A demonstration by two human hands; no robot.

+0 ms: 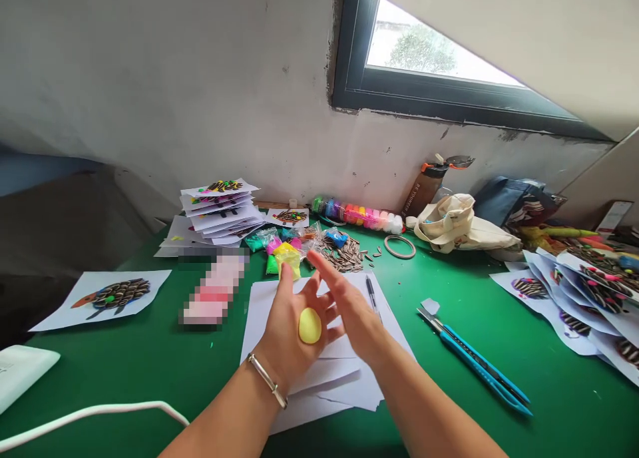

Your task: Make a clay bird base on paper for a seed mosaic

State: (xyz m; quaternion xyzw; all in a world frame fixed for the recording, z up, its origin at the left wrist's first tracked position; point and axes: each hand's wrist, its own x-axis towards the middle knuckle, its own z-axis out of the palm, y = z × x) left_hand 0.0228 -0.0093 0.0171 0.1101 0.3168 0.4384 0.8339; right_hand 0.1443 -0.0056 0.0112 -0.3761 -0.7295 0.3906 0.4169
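Observation:
My left hand (pixel 292 325) lies palm up over white paper sheets (pixel 319 371), fingers spread, with a yellow ball of clay (pixel 310 325) resting on the palm. A silver bracelet is on that wrist. My right hand (pixel 347 305) hovers flat just above and to the right of the clay, fingers stretched out and slightly blurred, not touching the table. A black pen (pixel 371 291) lies on the paper behind my right hand. Bags of coloured clay (pixel 282 248) and a pile of sunflower seeds (pixel 344 253) sit just beyond my hands.
Blue scissors (pixel 474 358) lie on the green table (pixel 150 351) at right. Seed pictures on paper are stacked at back left (pixel 219 208) and spread at right (pixel 579 285). A row of clay pots (pixel 357 213), a cloth bag (pixel 454 228), and a white cable (pixel 90 415) are about.

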